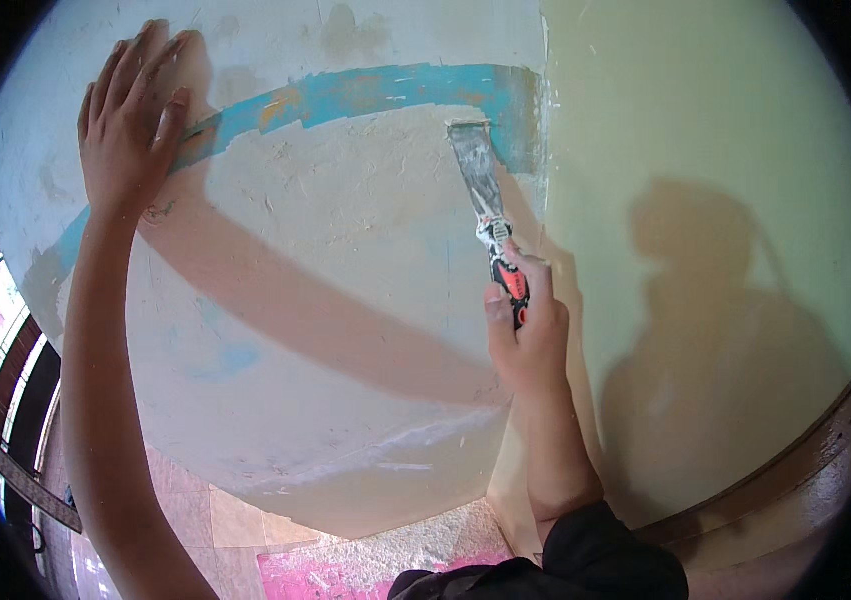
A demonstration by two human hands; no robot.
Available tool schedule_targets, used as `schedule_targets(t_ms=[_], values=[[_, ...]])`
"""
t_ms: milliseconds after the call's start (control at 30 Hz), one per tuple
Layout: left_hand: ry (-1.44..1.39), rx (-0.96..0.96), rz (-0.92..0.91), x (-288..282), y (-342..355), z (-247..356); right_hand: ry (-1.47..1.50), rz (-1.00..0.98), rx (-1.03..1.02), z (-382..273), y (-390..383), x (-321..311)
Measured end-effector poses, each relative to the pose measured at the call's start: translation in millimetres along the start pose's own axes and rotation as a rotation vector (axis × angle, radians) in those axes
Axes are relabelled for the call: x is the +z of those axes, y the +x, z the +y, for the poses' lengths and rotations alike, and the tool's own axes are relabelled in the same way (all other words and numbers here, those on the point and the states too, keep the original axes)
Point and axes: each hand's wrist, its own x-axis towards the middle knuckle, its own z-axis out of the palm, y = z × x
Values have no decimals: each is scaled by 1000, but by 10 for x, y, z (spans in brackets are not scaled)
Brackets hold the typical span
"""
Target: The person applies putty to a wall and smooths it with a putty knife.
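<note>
My right hand (530,320) grips the red and black handle of a putty knife (478,170). Its broad metal blade, smeared with white, points up, and its edge meets the wall (335,230) just below a turquoise painted band (365,92). My left hand (133,120) lies flat on the wall at the upper left with its fingers stretched out, over the left part of that band. Around the blade the wall is pale and rough, with scraped patches below the turquoise.
A light green wall (715,120) meets the pale one at a corner right of the knife. White flakes and dust cover a pink sheet (290,575) on the tiled floor (180,500). At the far left is a bright opening with dark bars (20,375).
</note>
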Motion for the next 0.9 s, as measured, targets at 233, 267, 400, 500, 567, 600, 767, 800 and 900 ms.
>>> schedule_targets(t_ms=[233,267,400,500,567,600,767,800,900], values=[[-1,1,2,-1,7,-18,44,42,-50,-83,97,-8],[-13,4,9,3,7,-14,12,29,-11,-76,70,8],[-4,12,7,27,27,4,-76,121,-187,149,17,54],[-51,6,14,23,30,-13,19,1,29,-97,143,-38],[-22,9,23,27,2,-63,17,54,-76,-67,116,22],[-18,11,20,25,-6,-67,16,44,-63,-2,60,57],[-25,-22,-13,-5,31,18,-34,91,-164,64,114,48],[-23,-21,-16,-17,15,-20,-19,49,-109,-7,196,31],[-58,-9,21,16,10,-33,-2,20,-52,-102,263,11]])
